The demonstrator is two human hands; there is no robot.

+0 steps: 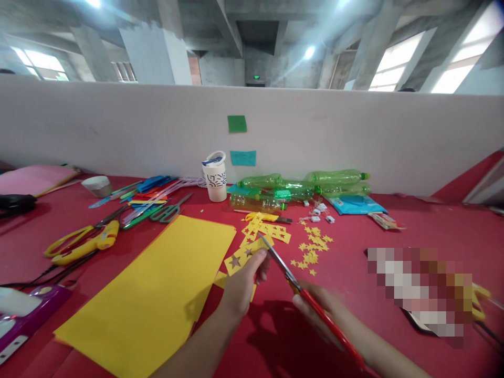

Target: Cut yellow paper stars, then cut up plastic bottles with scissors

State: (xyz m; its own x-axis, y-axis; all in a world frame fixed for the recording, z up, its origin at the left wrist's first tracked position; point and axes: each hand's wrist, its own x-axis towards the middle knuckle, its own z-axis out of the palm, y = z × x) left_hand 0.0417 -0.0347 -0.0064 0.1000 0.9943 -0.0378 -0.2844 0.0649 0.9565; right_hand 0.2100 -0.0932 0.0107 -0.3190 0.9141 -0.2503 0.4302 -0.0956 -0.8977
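Between thumb and fingers, my left hand (248, 278) pinches a yellow paper strip (236, 261) with star-shaped holes. My right hand (318, 307) is closed on red-handled scissors (281, 265), whose blade tips point up and left to the strip's right end, over my left thumb. Just beyond lie more cut yellow strips (275, 231) and a yellow-handled cutter (268, 217). Small yellow paper stars (311, 256) are scattered to the right of the blades. A stack of yellow sheets (157, 294) lies left of my left hand.
Green plastic bottles (334, 178), a white cup (216, 181) and a blue packet (354, 205) stand or lie along the partition. Left are grey-green scissors (167, 210), a yellow glue gun (90, 244) and a purple power strip (35, 315). A pixelated object (421, 291) lies right.
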